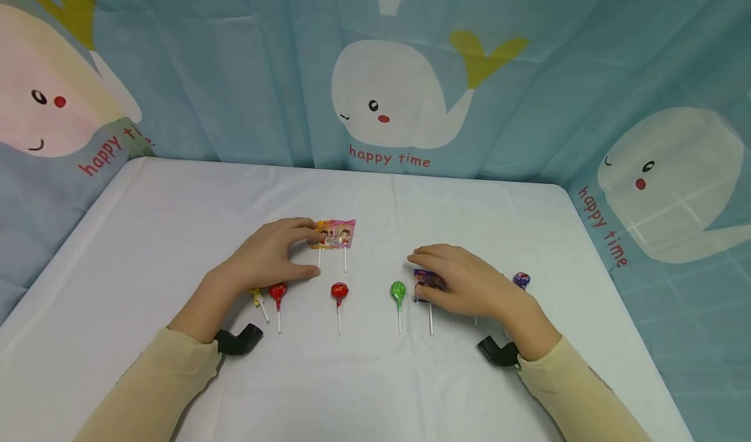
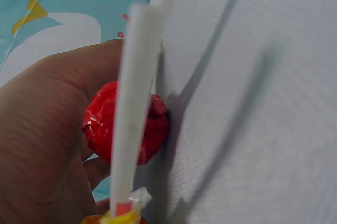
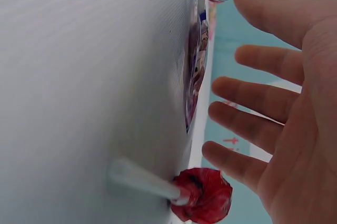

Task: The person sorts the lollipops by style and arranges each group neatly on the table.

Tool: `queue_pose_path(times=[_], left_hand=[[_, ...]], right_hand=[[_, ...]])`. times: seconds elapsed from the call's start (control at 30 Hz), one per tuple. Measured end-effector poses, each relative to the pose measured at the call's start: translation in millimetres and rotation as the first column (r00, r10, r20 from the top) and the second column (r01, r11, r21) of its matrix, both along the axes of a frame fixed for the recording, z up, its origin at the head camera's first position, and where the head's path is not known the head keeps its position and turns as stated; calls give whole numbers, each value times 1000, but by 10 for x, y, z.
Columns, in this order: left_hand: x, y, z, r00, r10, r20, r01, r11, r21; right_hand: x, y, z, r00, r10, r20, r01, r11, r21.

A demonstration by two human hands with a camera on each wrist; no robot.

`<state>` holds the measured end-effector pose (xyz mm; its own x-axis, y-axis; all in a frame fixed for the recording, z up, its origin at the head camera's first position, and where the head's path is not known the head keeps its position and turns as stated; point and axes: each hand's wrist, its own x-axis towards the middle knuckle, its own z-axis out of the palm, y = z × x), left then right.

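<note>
Two flat-wrapped lollipops (image 1: 340,235) near centre of frame: likely light, slippery, brittle-headed; best pinched by sticks (image 1: 345,261). Left hand (image 1: 268,253), right hand (image 1: 466,282) relaxed, nothing gripped.

White cloth (image 1: 364,390), matt, finely textured and lightly creased. Blue curtain (image 1: 252,70), thin and smooth with a soft sheen and fold lines; fabric or plastic, hard to tell. The red lollipop (image 1: 339,290) has a glossy, crinkled wrapper with bright highlights; the green lollipop (image 1: 397,290) looks just as shiny and wrinkled. The yellow lollipop (image 1: 257,294) shows a twist of clear, plastic-like film. White sticks (image 2: 129,98) are smooth and matt, like plastic. The pink packet (image 1: 343,233) and purple packet (image 1: 427,278) are glossy printed film. Beige sleeves (image 1: 155,380) are matt cloth; black wrist pieces (image 1: 240,341), smooth plastic.
</note>
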<state>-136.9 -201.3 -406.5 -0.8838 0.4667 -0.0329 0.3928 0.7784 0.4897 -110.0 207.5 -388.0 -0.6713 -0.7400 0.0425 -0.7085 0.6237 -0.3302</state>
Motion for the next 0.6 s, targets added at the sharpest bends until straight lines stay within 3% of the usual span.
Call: queue_pose_path(times=[0.6], left_hand=[[-9, -7, -32, 1000, -3, -11, 3, 1000, -11]], right_hand=[[132, 148, -5, 1000, -9, -15, 9, 1000, 11]])
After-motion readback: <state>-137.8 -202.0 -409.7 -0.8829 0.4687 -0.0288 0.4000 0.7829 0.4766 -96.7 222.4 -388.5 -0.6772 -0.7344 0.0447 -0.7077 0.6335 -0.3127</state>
